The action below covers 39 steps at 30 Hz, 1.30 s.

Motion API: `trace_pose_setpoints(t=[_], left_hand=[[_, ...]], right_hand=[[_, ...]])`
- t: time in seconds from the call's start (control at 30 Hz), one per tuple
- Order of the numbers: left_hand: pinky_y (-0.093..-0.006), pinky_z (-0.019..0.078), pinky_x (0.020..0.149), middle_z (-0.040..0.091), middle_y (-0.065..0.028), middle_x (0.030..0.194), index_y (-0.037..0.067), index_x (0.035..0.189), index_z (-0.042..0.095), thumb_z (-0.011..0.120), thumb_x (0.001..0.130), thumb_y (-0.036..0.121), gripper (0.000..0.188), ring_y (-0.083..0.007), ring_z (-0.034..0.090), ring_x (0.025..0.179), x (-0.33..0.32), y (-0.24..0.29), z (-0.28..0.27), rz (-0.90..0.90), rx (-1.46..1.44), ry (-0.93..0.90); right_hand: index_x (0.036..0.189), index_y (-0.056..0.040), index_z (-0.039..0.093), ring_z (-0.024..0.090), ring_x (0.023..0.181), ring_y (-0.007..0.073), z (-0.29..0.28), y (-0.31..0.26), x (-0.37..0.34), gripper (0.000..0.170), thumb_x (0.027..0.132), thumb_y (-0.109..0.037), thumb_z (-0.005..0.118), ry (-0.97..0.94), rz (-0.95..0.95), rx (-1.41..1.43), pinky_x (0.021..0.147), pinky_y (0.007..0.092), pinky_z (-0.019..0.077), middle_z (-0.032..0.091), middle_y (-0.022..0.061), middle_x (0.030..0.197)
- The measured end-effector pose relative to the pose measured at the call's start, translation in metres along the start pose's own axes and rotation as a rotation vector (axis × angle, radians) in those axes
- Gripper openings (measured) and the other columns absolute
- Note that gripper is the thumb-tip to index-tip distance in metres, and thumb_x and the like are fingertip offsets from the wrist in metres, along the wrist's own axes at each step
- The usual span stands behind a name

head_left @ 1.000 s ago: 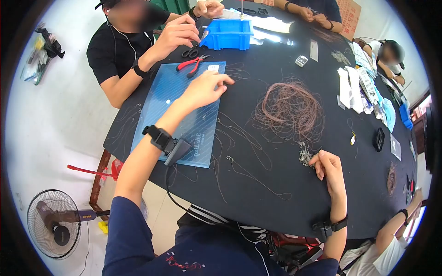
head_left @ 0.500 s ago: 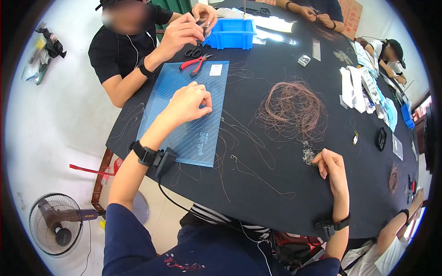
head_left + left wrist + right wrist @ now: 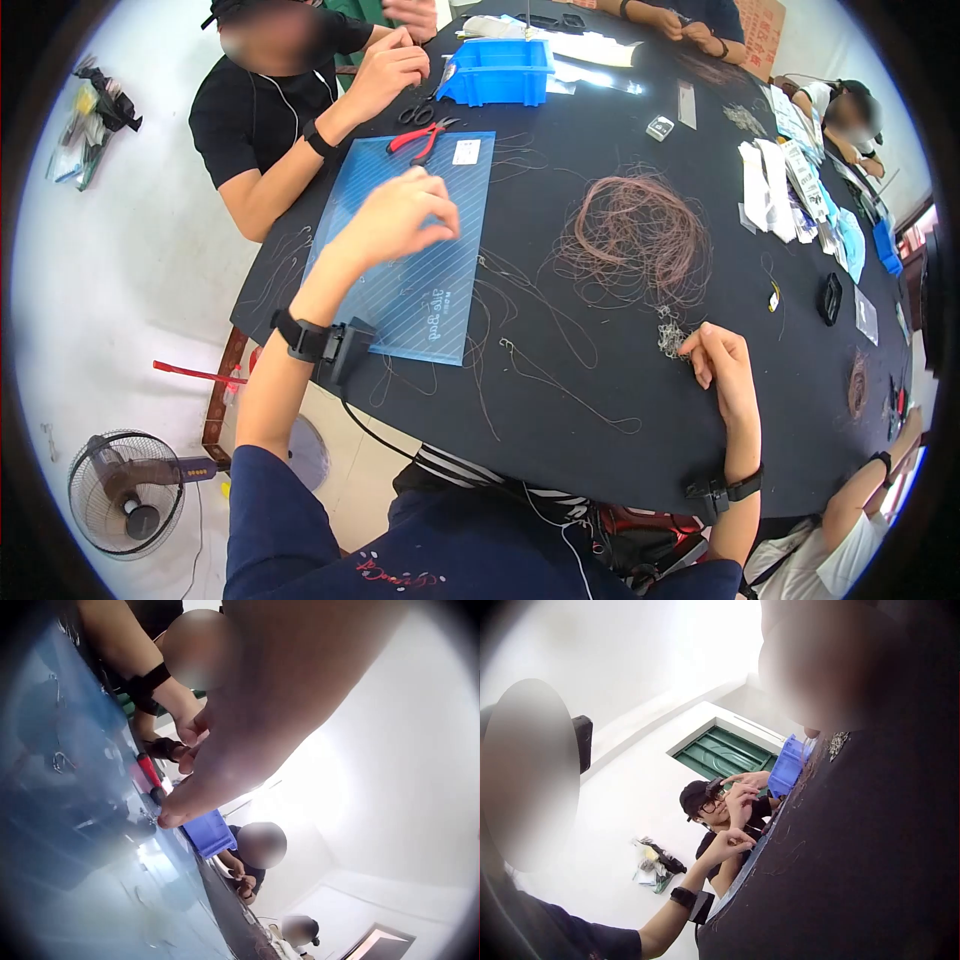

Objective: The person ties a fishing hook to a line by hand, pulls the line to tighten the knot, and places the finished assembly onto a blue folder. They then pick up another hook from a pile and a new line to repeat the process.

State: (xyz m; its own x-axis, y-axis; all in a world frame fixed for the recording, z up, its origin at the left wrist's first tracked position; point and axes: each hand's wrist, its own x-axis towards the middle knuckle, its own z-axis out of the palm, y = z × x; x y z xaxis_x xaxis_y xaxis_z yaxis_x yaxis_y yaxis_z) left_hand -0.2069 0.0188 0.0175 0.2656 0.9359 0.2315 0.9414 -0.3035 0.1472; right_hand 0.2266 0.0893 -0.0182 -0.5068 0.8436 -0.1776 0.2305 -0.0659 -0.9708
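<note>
Left hand (image 3: pixel 400 218), fingers bent with thumb close by, is over a blue file bag (image 3: pixel 408 312); whether it pinches anything cannot be told. Right hand (image 3: pixel 724 368), loosely bent, has its fingertips at metal hooks (image 3: pixel 669 333) beside tangled brown line (image 3: pixel 665 245) on the black counter (image 3: pixel 560 445), its grip unclear.

The left hand (image 3: pixel 402 218) hides part of the blue folder (image 3: pixel 415 320); at the head view's three o'clock, metal bits (image 3: pixel 670 332) are too small to identify.
</note>
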Motion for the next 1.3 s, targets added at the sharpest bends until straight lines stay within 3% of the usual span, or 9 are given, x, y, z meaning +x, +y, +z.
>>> trace_pose_setpoints(t=[0.03, 0.17, 0.4, 0.6, 0.73, 0.93, 0.97, 1.17, 1.3], left_hand=[[-0.0342, 0.0454, 0.074, 0.058, -0.0003, 0.081, 0.015, 0.077, 0.069, 0.073, 0.072, 0.014, 0.006, -0.0214, 0.053, 0.085, 0.005, 0.005, 0.003, 0.063, -0.059, -0.049], [-0.035, 0.0456, 0.075, 0.058, -0.0012, 0.082, 0.015, 0.08, 0.07, 0.069, 0.076, 0.015, 0.003, -0.0222, 0.054, 0.086, 0.026, 0.008, 0.015, 0.044, 0.078, 0.02], [-0.0352, 0.0459, 0.078, 0.059, -0.0034, 0.084, 0.017, 0.087, 0.07, 0.066, 0.082, 0.017, 0.007, -0.0242, 0.055, 0.09, 0.052, -0.007, 0.034, -0.011, -0.072, 0.088], [-0.036, 0.0453, 0.081, 0.061, -0.0045, 0.087, 0.018, 0.092, 0.071, 0.065, 0.082, 0.015, 0.012, -0.0245, 0.056, 0.093, 0.06, 0.006, 0.04, -0.001, -0.181, -0.032], [-0.0371, 0.0456, 0.085, 0.059, -0.0054, 0.087, 0.015, 0.098, 0.069, 0.058, 0.087, 0.015, 0.016, -0.0249, 0.055, 0.098, 0.06, 0.006, 0.049, -0.033, -0.265, 0.137], [-0.038, 0.0442, 0.088, 0.061, -0.007, 0.09, 0.012, 0.095, 0.066, 0.053, 0.088, 0.009, 0.015, -0.0268, 0.055, 0.099, 0.041, 0.001, 0.022, -0.018, -0.246, 0.165], [-0.0376, 0.0443, 0.087, 0.061, -0.0068, 0.089, 0.012, 0.089, 0.068, 0.056, 0.084, 0.009, 0.013, -0.0271, 0.055, 0.097, 0.034, -0.002, 0.016, -0.017, -0.247, 0.174], [-0.0325, 0.0425, 0.081, 0.06, -0.0015, 0.081, 0.013, 0.076, 0.069, 0.067, 0.073, 0.011, 0.004, -0.0215, 0.053, 0.089, -0.026, 0.002, -0.043, -0.116, -0.047, -0.357], [-0.0328, 0.0437, 0.077, 0.059, -0.0009, 0.08, 0.013, 0.078, 0.069, 0.073, 0.068, 0.011, 0.011, -0.0213, 0.053, 0.085, -0.043, 0.001, -0.039, -0.196, 0.016, -0.25]], right_hand=[[0.079, 0.0008, 0.065, 0.039, 0.043, 0.0024, 0.0, 0.0, 0.0, 0.041, 0.101, -0.025, 0.041, 0.0, -0.002, -0.002, 0.041, 0.0184, 0.0319, 0.047, -0.0029, 0.052], [0.08, -0.0002, 0.068, 0.04, 0.044, 0.002, -0.002, 0.004, 0.0, 0.04, 0.1, -0.026, 0.045, -0.006, -0.013, 0.034, 0.043, 0.0187, 0.0315, 0.05, -0.0029, 0.054], [0.08, 0.0011, 0.067, 0.04, 0.045, 0.0026, -0.002, 0.002, 0.0, 0.041, 0.101, -0.025, 0.044, -0.009, -0.016, 0.033, 0.044, 0.0187, 0.0322, 0.049, -0.0025, 0.054], [0.081, 0.0016, 0.067, 0.04, 0.044, 0.0028, -0.001, 0.003, 0.0, 0.041, 0.101, -0.025, 0.043, -0.008, -0.016, 0.038, 0.044, 0.0189, 0.0321, 0.049, -0.0024, 0.054], [0.08, 0.0017, 0.067, 0.04, 0.044, 0.003, -0.002, 0.003, 0.0, 0.041, 0.101, -0.025, 0.043, -0.005, -0.019, 0.036, 0.043, 0.019, 0.0322, 0.049, -0.0023, 0.054], [0.08, 0.0013, 0.067, 0.04, 0.044, 0.0029, -0.001, 0.003, 0.0, 0.041, 0.101, -0.025, 0.043, -0.003, -0.016, 0.029, 0.043, 0.0187, 0.0323, 0.049, -0.0021, 0.054], [0.08, 0.0012, 0.067, 0.04, 0.044, 0.0029, -0.002, 0.004, 0.0, 0.041, 0.101, -0.026, 0.043, 0.0, -0.011, 0.032, 0.043, 0.0187, 0.0323, 0.049, -0.0021, 0.054], [0.08, 0.0009, 0.067, 0.039, 0.044, 0.0026, -0.001, 0.004, 0.001, 0.041, 0.101, -0.025, 0.043, 0.001, -0.019, 0.012, 0.042, 0.0184, 0.0319, 0.049, -0.0022, 0.054], [0.08, 0.0014, 0.067, 0.039, 0.044, 0.0025, 0.0, 0.002, 0.0, 0.041, 0.101, -0.024, 0.043, 0.003, -0.017, 0.027, 0.042, 0.0181, 0.0316, 0.048, -0.0023, 0.054]])
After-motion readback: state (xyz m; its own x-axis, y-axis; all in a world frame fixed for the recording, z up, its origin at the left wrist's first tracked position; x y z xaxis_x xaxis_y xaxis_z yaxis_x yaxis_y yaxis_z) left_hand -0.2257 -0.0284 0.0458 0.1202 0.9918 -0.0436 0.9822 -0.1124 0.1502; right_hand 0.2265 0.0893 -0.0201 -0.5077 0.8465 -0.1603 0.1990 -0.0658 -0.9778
